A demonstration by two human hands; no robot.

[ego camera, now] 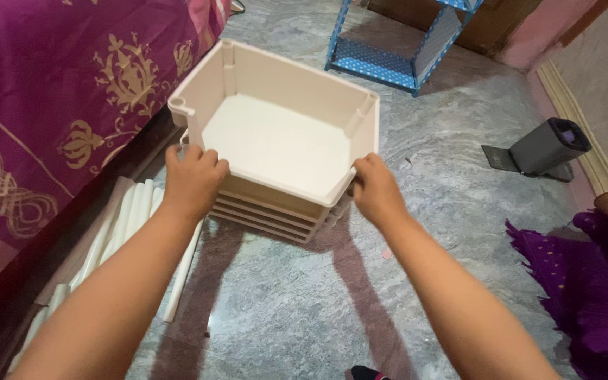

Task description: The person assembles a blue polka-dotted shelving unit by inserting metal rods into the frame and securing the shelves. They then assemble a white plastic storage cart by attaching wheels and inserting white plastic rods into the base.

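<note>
- A stack of cream plastic trays (286, 141) sits on the grey marble floor (290, 309), just beside the bed; the trays nest one inside another, and the layered front lips of the lower ones show under the top tray's front edge.
- The top tray is shallow, with an open low front and hollow round sockets at its corners.
- The left hand (193, 179) is closed over the top tray's front left corner, fingers curled on the rim.
- The right hand (374, 186) is closed over the front right corner, fingers tucked under the lip.
- By my reading, the step in hand is freeing the top tray from the nest. The next move would call for an even lift at both corners, so that the tray comes off level and does not drag the tray beneath it.
- White plastic tubes (128, 218) lie on the floor to the left, between the stack and the bed.
- The bed carries a purple cover with gold patterns (72, 77).
- Further off stand a blue dotted rack (402, 49), a grey device (543, 149) and a purple cloth (578, 274).
</note>
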